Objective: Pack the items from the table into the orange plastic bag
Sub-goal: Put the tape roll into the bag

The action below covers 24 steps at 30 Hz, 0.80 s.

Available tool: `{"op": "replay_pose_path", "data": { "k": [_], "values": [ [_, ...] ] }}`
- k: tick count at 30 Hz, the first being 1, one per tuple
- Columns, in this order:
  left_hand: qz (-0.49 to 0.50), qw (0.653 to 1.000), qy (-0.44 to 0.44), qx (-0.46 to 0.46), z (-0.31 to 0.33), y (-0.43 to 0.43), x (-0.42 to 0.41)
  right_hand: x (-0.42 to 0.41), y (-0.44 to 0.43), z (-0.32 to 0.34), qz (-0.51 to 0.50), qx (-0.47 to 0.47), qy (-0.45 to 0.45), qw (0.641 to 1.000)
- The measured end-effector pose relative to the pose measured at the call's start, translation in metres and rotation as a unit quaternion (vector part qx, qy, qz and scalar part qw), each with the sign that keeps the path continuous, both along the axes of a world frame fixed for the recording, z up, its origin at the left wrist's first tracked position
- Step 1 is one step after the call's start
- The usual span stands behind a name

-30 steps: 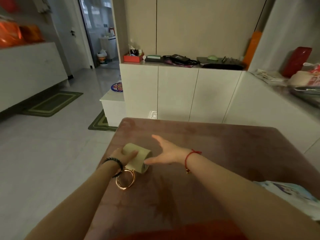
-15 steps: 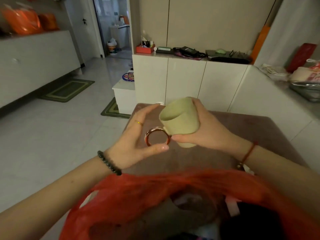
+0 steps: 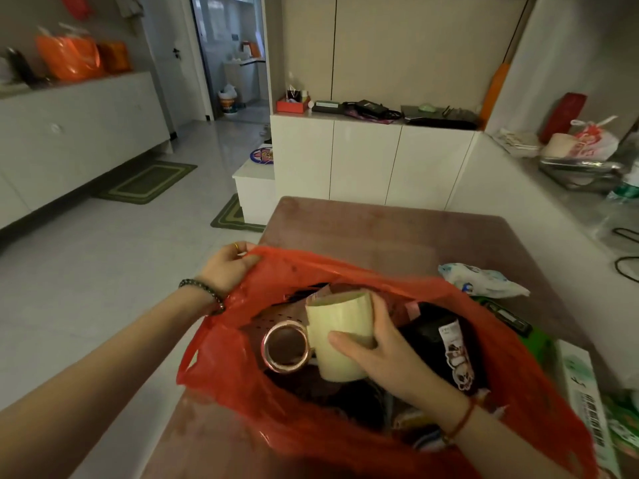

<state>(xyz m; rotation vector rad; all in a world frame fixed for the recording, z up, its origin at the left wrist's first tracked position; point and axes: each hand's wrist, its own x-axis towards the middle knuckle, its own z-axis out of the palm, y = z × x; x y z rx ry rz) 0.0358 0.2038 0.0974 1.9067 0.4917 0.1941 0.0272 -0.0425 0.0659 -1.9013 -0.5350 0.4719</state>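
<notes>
Right hand gripping mug inside orange bag, left hand holding rim

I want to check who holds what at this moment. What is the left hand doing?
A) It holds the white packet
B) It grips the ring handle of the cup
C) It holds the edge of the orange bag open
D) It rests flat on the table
C: the left hand pinches the rim of the orange bag and lifts it, while the right hand holds the cup in the bag's mouth.
</notes>
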Motion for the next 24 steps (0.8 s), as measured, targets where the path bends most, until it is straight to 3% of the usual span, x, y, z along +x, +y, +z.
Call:
{"op": "replay_pose_path", "data": {
  "k": [3, 6, 9, 13, 18, 21, 24],
  "values": [
    [0.008, 0.996, 0.007, -0.092, 0.014, -0.012, -0.005, -0.011, 0.005, -0.021, -0.039, -0.052, 0.006, 0.998],
    [0.028, 0.995, 0.021, -0.089, 0.025, -0.017, -0.004, -0.012, -0.001, -0.029, -0.101, -0.076, 0.001, 0.992],
    [-0.005, 1.000, 0.029, 0.009, 0.031, -0.021, 0.000, -0.012, -0.012, -0.028, -0.076, -0.123, -0.003, 0.990],
    [-0.075, 0.981, -0.060, 0.169, 0.039, -0.047, 0.010, 0.002, -0.034, -0.001, -0.026, -0.139, -0.028, 0.990],
    [-0.162, 0.946, -0.131, 0.248, 0.040, -0.095, 0.042, 0.078, -0.097, 0.035, -0.219, 0.002, -0.026, 0.975],
    [-0.222, 0.937, -0.114, 0.245, 0.035, -0.126, 0.078, 0.138, -0.147, 0.021, -0.318, -0.049, -0.022, 0.947],
    [-0.258, 0.945, -0.028, 0.202, 0.020, -0.162, 0.134, 0.180, -0.186, -0.008, -0.357, -0.123, 0.041, 0.925]
  ]
}}
